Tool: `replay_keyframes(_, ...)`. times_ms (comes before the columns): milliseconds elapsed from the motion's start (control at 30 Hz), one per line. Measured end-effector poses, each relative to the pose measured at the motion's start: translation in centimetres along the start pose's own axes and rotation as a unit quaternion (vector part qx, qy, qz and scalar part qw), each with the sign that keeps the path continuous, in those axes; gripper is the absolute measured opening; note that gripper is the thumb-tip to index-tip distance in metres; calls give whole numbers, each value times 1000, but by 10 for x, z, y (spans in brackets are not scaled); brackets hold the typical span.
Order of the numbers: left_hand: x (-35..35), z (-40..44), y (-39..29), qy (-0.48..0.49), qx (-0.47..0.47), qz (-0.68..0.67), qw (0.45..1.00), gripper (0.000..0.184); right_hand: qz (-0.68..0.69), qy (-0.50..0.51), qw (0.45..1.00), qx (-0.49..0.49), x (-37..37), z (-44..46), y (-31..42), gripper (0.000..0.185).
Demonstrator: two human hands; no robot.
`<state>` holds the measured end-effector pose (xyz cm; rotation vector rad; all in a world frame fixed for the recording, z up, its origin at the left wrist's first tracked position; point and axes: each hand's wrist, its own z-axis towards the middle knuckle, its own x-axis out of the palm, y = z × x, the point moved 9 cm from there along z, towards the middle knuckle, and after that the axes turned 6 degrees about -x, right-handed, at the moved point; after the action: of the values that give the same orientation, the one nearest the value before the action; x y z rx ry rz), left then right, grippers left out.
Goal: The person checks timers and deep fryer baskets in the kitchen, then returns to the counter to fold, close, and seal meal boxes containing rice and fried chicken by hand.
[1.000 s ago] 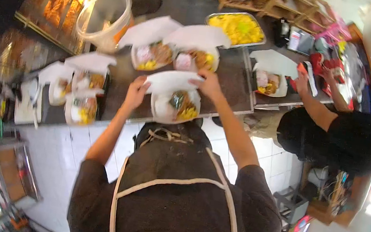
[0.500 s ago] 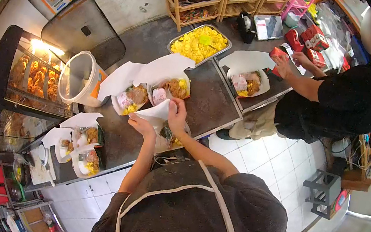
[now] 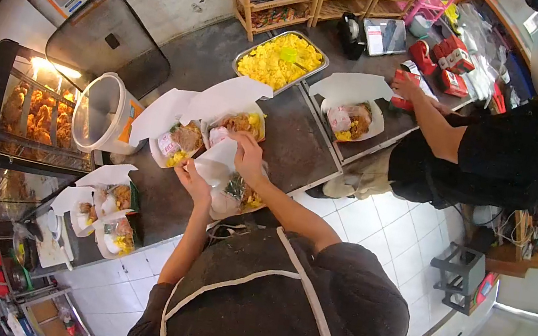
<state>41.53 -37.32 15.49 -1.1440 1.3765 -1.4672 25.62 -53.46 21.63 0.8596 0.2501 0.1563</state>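
Right in front of me on the dark counter is an open white meal box with wrapped food and yellow pieces inside. My left hand is at the left side of its raised lid, fingers bent near the edge. My right hand is at the lid's upper right, fingers curled at its edge. Just beyond stand two more open boxes, one with a pink-printed wrapped bundle, chicken and yellow food, the other partly behind my right hand.
Several smaller open boxes sit at the left, near a clear bucket and a lit chicken cabinet. A tray of yellow food is behind. At right, a co-worker handles red packaging beside another open box.
The view has swung, shifting the counter. My hands have drawn the front box's lid up and back toward the boxes behind. The co-worker's hands have moved together over the red packaging.
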Motion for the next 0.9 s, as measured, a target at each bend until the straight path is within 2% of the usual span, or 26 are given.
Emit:
replay_keyframes(33,8,2,-6,45,26,22,998,20,14,0,1000,14,-3,0,-6,20)
replay_keyframes(67,8,4,-6,45,28,12,999,20,28,0,999,26,-4,0,-14,25)
replay_keyframes(133,16,5,-6,121,32,-27,992,15,28,-5,1000,6,-8,-3,-15,24)
replay_keyframes(200,13,8,-12,131,60,-27,989,14,20,-17,1000,-14,-16,-5,-16,24)
replay_keyframes(267,17,8,-15,179,89,49,979,13,45,3,999,4,-16,-6,-22,21)
replay_keyframes(367,14,13,-9,207,106,69,970,13,57,67,996,32,-9,-3,-28,14)
replay_keyframes(400,12,20,-4,212,113,86,967,13,55,113,992,10,-3,2,-20,6)
replay_keyframes(433,14,26,0,219,122,102,963,14,50,158,986,-9,2,9,-12,7)
replay_keyframes(467,20,27,2,239,130,88,958,14,26,189,981,19,6,13,-24,24)
replay_keyframes(533,16,37,20,230,28,-9,973,12,-66,424,897,104,32,14,-51,31)
replay_keyframes(567,20,36,13,234,31,-12,972,12,-70,420,899,102,33,24,-51,31)
replay_keyframes(633,28,26,-5,267,15,-42,963,13,5,518,854,38,55,19,-30,35)
replay_keyframes(667,25,32,-4,272,18,-41,961,13,4,513,857,37,60,17,-32,35)
replay_keyframes(733,32,41,17,324,-79,-46,942,15,-33,526,849,-42,67,13,-30,39)
replay_keyframes(767,31,43,15,329,-78,-45,940,15,-35,522,851,-41,65,16,-27,39)
replay_keyframes(833,39,38,24,402,-147,-8,903,17,-62,615,786,29,63,9,-24,40)
replay_keyframes(900,42,34,11,414,-123,14,902,17,-52,594,801,51,76,-3,-59,39)
